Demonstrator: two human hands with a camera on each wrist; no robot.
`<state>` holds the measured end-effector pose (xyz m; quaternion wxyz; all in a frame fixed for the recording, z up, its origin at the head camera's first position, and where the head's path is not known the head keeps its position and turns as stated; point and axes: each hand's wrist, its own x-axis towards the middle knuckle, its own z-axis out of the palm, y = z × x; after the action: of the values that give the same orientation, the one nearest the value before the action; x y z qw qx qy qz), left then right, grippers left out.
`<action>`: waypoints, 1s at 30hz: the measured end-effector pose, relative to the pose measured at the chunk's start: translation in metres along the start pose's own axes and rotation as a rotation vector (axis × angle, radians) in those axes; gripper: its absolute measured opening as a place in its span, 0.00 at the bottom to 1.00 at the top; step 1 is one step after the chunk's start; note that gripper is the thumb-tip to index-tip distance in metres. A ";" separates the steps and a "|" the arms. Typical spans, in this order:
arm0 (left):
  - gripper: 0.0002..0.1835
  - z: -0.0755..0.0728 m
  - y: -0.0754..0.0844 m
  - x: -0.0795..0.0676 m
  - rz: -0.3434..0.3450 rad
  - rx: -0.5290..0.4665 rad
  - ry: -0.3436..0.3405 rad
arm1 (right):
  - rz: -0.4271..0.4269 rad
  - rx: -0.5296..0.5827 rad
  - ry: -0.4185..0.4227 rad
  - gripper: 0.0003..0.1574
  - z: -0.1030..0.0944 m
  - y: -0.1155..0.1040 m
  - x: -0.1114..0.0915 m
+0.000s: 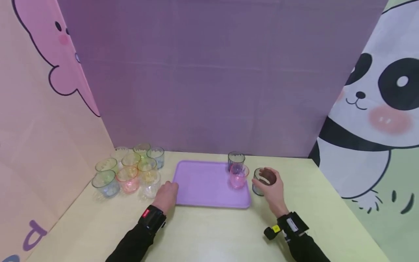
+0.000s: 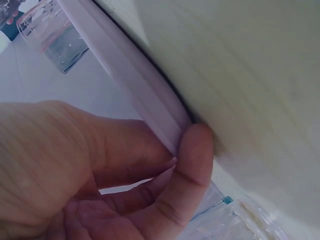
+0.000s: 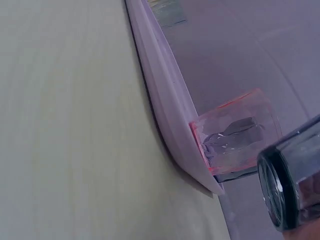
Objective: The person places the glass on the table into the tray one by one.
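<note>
A lilac tray lies on the table, and my left hand pinches its left rim. In the left wrist view, thumb and fingers lie on either side of that tray edge. My right hand holds a dark grey glass just past the tray's right side. The right wrist view has this glass close up, its base above the table apart from the tray. On the tray's right part stand a pink glass and, behind it, another dark grey glass.
Several coloured glasses crowd together at the table's left, close to my left hand. A purple backdrop rises behind the table. Side panels carry a pink figure on the left and a panda on the right.
</note>
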<state>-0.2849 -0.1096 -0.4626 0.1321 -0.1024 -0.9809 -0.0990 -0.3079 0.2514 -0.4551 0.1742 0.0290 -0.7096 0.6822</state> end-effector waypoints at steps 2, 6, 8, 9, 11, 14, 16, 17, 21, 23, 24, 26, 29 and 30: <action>0.03 -0.001 0.000 0.001 0.005 0.005 0.012 | 0.006 -0.009 -0.028 0.48 0.000 -0.002 -0.002; 0.03 -0.002 0.000 0.002 0.015 0.003 0.022 | 0.023 -0.041 -0.092 0.47 0.001 -0.005 -0.005; 0.03 -0.002 0.000 0.002 0.013 0.002 0.021 | 0.031 -0.050 -0.128 0.48 0.002 -0.005 -0.007; 0.03 -0.002 0.000 0.002 0.012 0.001 0.021 | 0.036 -0.054 -0.144 0.49 0.002 -0.005 -0.008; 0.03 -0.002 0.001 0.003 0.006 0.000 0.016 | 0.042 -0.050 -0.165 0.51 0.004 -0.005 -0.009; 0.03 -0.002 0.001 0.004 0.002 -0.002 0.014 | 0.056 -0.072 -0.185 0.51 0.007 -0.005 -0.011; 0.03 -0.003 0.001 0.004 0.004 -0.002 0.011 | 0.060 -0.085 -0.210 0.51 0.009 -0.005 -0.012; 0.03 -0.003 0.001 0.004 0.006 -0.002 0.012 | 0.063 -0.103 -0.222 0.50 0.011 -0.004 -0.013; 0.03 -0.003 0.000 0.002 0.013 0.000 0.016 | 0.062 -0.180 -0.251 0.50 0.014 -0.002 -0.015; 0.03 -0.003 0.000 0.002 0.010 0.000 0.016 | 0.072 -0.223 -0.249 0.50 0.015 0.000 -0.016; 0.03 -0.002 0.000 0.001 0.009 -0.001 0.016 | 0.076 -0.236 -0.251 0.51 0.015 0.001 -0.016; 0.03 -0.003 0.000 0.001 0.002 0.002 0.007 | 0.087 -0.256 -0.263 0.52 0.016 0.003 -0.017; 0.03 -0.002 -0.001 0.001 -0.005 0.004 -0.012 | 0.110 -0.264 -0.281 0.52 0.018 0.004 -0.019; 0.02 -0.002 -0.001 0.001 -0.007 0.004 -0.015 | 0.112 -0.277 -0.286 0.52 0.019 0.005 -0.019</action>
<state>-0.2852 -0.1105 -0.4608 0.1246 -0.0997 -0.9824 -0.0969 -0.2953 0.2298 -0.4656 0.0356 0.0618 -0.8146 0.5756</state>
